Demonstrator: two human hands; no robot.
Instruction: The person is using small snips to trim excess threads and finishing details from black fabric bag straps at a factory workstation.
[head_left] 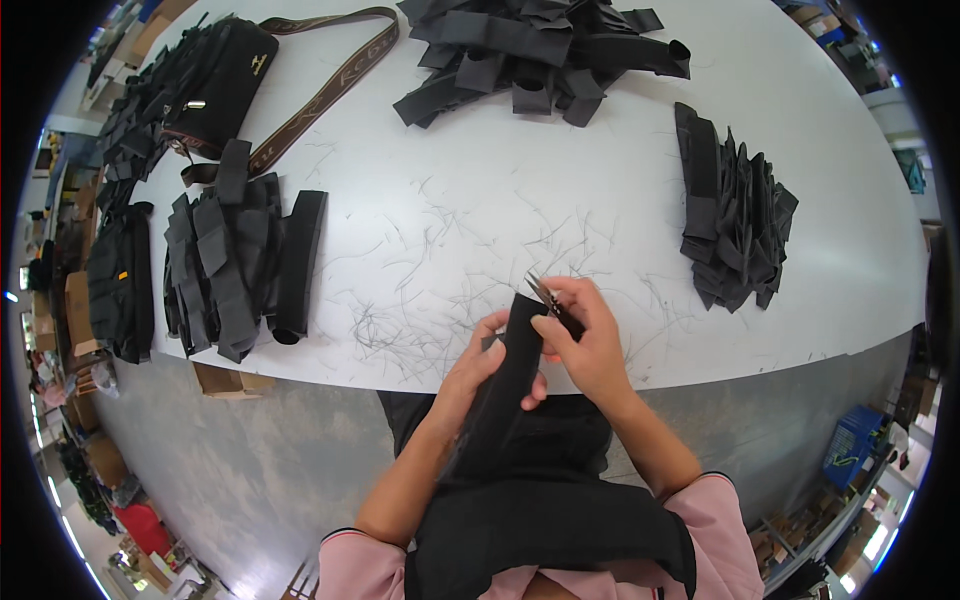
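Observation:
Over the table's near edge, I hold a black fabric strip [512, 350] between both hands. My left hand [478, 372] grips its left side, with the thumb lying on the fabric. My right hand [590, 340] pinches the strip's upper right edge with the thumb. That same hand also holds small thread snips [556, 308], their metal blades pointing up and to the left, just beside the strip's top end. The lower end of the strip merges with my black apron [540, 520], so its full length is hard to make out.
Cut thread ends [390, 330] litter the white table [620, 190]. A heap of black strips [530, 50] lies at the far side, one stack [735, 215] at right, another [225, 265] at left. A black bag [225, 85] with a brown strap [330, 95] sits far left.

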